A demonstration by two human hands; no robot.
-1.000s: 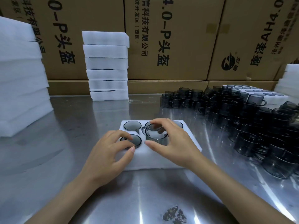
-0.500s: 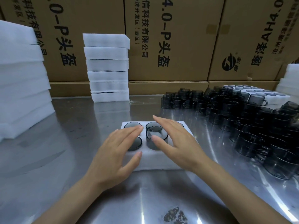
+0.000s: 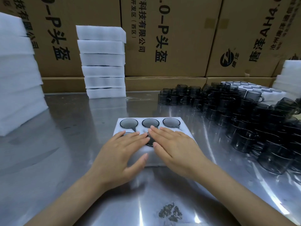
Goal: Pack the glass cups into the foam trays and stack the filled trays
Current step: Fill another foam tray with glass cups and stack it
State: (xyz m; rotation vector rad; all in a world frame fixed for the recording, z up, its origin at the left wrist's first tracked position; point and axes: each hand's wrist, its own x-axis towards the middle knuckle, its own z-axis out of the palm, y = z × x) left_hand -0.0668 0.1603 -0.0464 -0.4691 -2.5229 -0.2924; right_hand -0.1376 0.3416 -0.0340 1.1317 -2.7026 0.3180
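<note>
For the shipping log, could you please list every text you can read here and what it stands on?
".0-P头盔" on the middle box.
"科技有限公司" and "(西区)", same box.
"-P头盔" on the left box.
"AHA" on the right box, with a round logo; its other characters are too blurred to read.
Nothing on the foam trays or cups.

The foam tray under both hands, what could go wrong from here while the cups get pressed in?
1. Both hands, left and right, lie flat over the foam tray's near row; pressing on a cup that sits crooked might chip it.
2. The loose glass cups crowd the table close to the right forearm, so a wide reach could topple some.
3. The foam looks soft, so lifting the tray by one edge may let it sag.
</note>
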